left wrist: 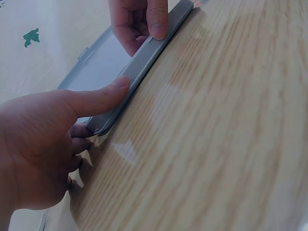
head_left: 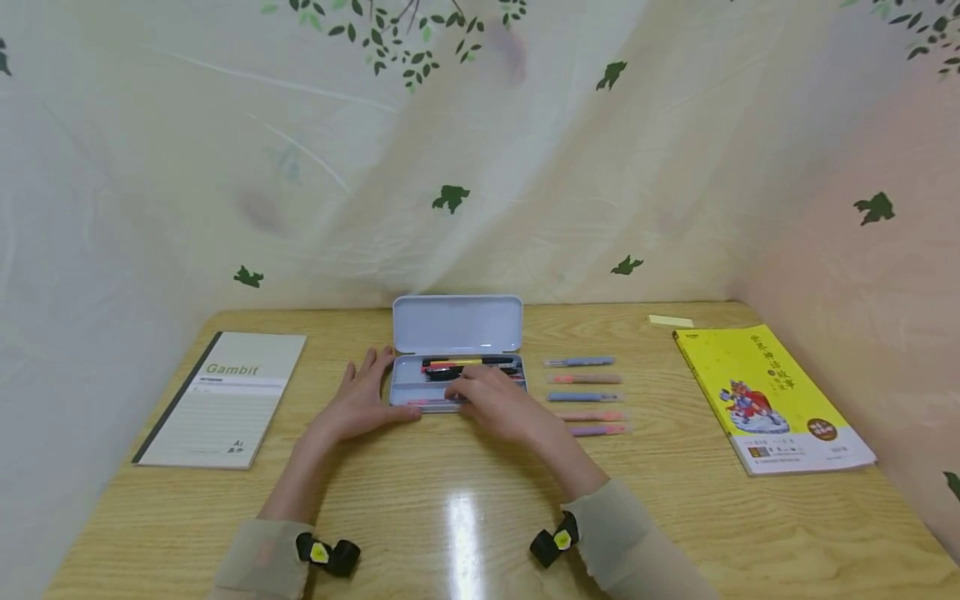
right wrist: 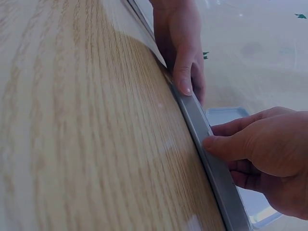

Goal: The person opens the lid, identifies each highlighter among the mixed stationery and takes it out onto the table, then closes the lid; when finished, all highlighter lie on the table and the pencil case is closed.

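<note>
A light-blue pencil case (head_left: 457,325) stands with its lid raised near the back of the table. Several dark pens (head_left: 442,372) lie in its rear compartment, and a pinkish pen (head_left: 426,403) shows in the front one. My left hand (head_left: 360,396) holds the case's left end, thumb against the front wall (left wrist: 144,60) and fingers round the side. Over the front compartment, my right hand (head_left: 498,404) reaches in with bent fingers (right wrist: 245,173). Its thumb touches the front rim in the right wrist view. Whether those fingertips pinch a pen is hidden.
Right of the case lie several capped pens, among them a blue one (head_left: 583,397) and a purple one (head_left: 597,430). A white notebook (head_left: 225,400) lies at the left, a yellow book (head_left: 772,400) at the right. A pale strip (head_left: 671,321) sits near the back edge.
</note>
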`<state>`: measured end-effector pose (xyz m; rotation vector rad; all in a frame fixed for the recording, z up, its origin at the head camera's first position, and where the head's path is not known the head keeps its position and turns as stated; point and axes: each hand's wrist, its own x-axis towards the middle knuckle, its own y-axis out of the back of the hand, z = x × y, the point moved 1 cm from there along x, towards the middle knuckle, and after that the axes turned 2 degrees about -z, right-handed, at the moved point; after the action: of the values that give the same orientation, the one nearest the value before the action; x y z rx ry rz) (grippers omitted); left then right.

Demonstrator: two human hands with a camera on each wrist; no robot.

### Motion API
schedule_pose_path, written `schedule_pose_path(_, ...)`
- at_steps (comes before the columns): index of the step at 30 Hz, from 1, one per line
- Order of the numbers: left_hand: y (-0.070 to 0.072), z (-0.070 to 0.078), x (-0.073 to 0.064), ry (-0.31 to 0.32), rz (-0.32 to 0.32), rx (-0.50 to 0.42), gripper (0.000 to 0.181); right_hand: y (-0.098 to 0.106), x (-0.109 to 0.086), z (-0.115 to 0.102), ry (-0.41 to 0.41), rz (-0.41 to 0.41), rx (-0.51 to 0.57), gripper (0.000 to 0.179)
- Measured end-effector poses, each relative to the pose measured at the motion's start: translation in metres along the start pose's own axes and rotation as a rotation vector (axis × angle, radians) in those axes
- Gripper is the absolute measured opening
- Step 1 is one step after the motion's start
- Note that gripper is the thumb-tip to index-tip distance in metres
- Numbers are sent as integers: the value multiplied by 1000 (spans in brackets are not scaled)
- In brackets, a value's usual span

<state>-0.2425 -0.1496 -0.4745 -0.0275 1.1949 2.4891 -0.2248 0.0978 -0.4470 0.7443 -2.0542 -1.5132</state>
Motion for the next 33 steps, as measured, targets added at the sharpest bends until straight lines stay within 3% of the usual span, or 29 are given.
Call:
schedule_pose_path(15, 0, 1, -1, -9, 4, -12, 110, 0, 1, 3, 9, 42, 74, 18)
schedule_pose_path(22, 0, 0, 0, -15, 5, -12, 110, 2, -1, 4, -47, 8, 160, 19)
schedule_pose_path(33, 0, 0, 0, -11, 3, -6, 110, 4, -1, 3, -56, 30, 175, 20)
